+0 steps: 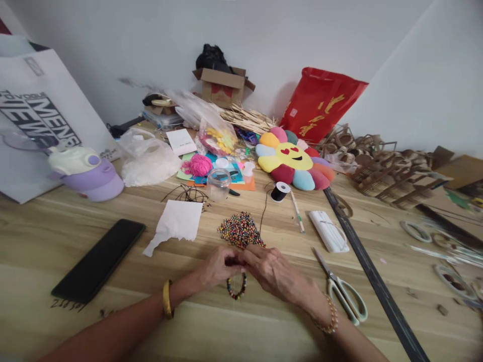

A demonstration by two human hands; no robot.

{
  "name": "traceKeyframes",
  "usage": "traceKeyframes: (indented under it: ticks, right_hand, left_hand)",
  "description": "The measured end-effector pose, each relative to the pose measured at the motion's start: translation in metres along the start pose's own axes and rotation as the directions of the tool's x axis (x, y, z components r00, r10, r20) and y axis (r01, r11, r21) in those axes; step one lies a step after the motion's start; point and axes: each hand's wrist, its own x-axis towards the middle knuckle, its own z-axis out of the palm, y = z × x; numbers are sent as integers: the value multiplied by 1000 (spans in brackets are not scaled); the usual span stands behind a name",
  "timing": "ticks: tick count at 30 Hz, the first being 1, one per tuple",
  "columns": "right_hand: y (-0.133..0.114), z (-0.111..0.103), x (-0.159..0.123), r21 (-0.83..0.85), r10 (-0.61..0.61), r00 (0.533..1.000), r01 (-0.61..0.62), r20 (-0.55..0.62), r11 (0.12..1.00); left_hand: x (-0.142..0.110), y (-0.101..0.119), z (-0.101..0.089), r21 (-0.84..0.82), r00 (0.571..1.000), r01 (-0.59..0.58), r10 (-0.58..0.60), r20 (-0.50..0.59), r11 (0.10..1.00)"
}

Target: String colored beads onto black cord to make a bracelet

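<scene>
A small loop of multicoloured beads [236, 296] hangs from my pinched fingers, just above the tabletop. My left hand [218, 267] is closed on one side of its top, and my right hand [269, 269] meets it from the other side. The fingertips touch, so the ends of the strand are hidden between them. Right beyond the fingers lies a heap of loose round beads [241, 228] in mixed colours. Dark cord [264, 208] runs from a spool [280, 191] down toward the heap.
Scissors [339, 289] lie right of my right hand, near a white rectangular device [329, 231]. At left are a black phone [100, 259] and torn paper [177, 221]. A clear jar [219, 185] and a flower cushion [292, 158] stand farther back. A dark strip [372, 266] crosses the table.
</scene>
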Motion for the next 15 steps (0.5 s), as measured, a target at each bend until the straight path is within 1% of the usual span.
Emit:
traceKeyframes:
  ticks: [3,5,8,12,15]
  right_hand:
    - [3,-5,1,25,64,997,-63,-37,998]
    - [7,-8,1,63,118,991,-115,-56,991]
    - [11,-9,0,104,153,988,-151,-16,983]
    - [10,-6,1,99,173,983,-179,62,979]
    - [9,-3,2,118,169,982,-178,83,977]
  left_hand:
    - [-1,7,-3,57,1000,-24,25,-7,998]
    - [-2,9,-6,43,1000,-5,5,1,999]
    - [-2,9,-8,-25,999,39,-39,3,999]
    - [1,6,-9,-104,997,75,-74,19,992]
    - [2,5,-9,-135,995,95,-90,44,986]
